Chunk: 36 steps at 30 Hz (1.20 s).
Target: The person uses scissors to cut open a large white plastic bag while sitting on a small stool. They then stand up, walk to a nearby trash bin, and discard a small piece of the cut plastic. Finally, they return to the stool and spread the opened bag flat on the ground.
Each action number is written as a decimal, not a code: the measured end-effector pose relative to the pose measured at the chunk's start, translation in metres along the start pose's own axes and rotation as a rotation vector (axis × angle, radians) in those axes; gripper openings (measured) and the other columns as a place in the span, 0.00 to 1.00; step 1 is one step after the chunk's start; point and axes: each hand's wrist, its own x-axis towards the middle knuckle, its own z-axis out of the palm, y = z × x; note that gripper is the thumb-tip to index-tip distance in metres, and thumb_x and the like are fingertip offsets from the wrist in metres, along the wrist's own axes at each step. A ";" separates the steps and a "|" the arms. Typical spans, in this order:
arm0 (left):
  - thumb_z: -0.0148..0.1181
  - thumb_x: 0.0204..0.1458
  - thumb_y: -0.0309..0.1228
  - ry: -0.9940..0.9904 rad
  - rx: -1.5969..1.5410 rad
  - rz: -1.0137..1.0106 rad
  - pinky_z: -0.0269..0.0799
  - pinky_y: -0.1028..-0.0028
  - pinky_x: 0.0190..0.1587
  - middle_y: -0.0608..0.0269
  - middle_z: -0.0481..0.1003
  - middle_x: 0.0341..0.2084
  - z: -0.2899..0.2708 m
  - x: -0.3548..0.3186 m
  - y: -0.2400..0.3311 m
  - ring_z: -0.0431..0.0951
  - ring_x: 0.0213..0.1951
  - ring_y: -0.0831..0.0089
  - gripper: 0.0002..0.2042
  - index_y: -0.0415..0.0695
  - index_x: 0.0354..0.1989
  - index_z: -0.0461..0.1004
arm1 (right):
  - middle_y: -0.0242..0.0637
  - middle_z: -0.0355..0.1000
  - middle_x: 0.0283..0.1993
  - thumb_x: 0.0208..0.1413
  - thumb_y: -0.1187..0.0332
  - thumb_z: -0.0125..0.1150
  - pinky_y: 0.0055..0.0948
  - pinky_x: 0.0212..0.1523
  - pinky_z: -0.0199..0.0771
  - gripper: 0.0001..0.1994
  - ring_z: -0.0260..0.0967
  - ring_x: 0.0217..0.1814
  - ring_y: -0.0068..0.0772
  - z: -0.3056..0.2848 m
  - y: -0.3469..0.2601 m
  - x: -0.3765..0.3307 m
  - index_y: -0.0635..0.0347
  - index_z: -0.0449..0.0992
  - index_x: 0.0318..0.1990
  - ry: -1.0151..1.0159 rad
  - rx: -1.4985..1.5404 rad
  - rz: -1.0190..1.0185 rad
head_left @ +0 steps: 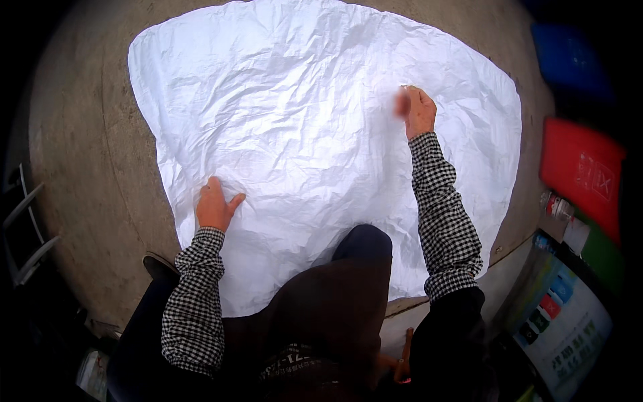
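Observation:
A large white woven plastic sheet (288,127), creased all over, lies spread on the brown floor in front of me. My left hand (214,206) rests on its left part, thumb stretched away from the other fingers, with nothing visible in it. Farther off, over the right part of the sheet, is my right hand (420,112), its fingers drawn together. A reddish blur covers its left side, so what the fingertips hold, if anything, cannot be made out. My bent knee (365,244) reaches over the sheet's near edge.
Along the right side stand a blue bin (573,60), a red bin (581,175) and a green bin (603,258). Near them are a clear bottle (557,205) and a printed board (562,325). A metal rack (30,208) stands at the far left.

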 end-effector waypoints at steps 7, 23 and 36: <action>0.67 0.46 0.52 -0.007 0.041 0.014 0.74 0.57 0.41 0.41 0.74 0.37 0.002 0.001 -0.003 0.76 0.41 0.47 0.32 0.38 0.47 0.62 | 0.33 0.74 0.30 0.63 0.71 0.50 0.20 0.28 0.70 0.11 0.66 0.24 0.18 -0.035 0.010 -0.109 0.63 0.73 0.49 -0.132 -0.015 0.090; 0.67 0.46 0.54 -0.016 0.040 0.017 0.73 0.56 0.43 0.41 0.75 0.38 0.003 0.003 -0.006 0.76 0.42 0.47 0.34 0.37 0.49 0.63 | 0.45 0.70 0.34 0.57 0.52 0.60 0.40 0.40 0.71 0.20 0.69 0.35 0.44 -0.002 0.105 -0.152 0.63 0.68 0.38 -0.218 -0.997 -0.155; 0.65 0.47 0.56 -0.010 0.076 0.035 0.75 0.58 0.42 0.43 0.75 0.37 0.006 0.004 -0.008 0.77 0.42 0.49 0.34 0.38 0.49 0.63 | 0.32 0.61 0.17 0.63 0.59 0.50 0.27 0.17 0.65 0.19 0.59 0.13 0.24 -0.020 0.088 -0.135 0.62 0.65 0.23 0.044 -0.441 0.167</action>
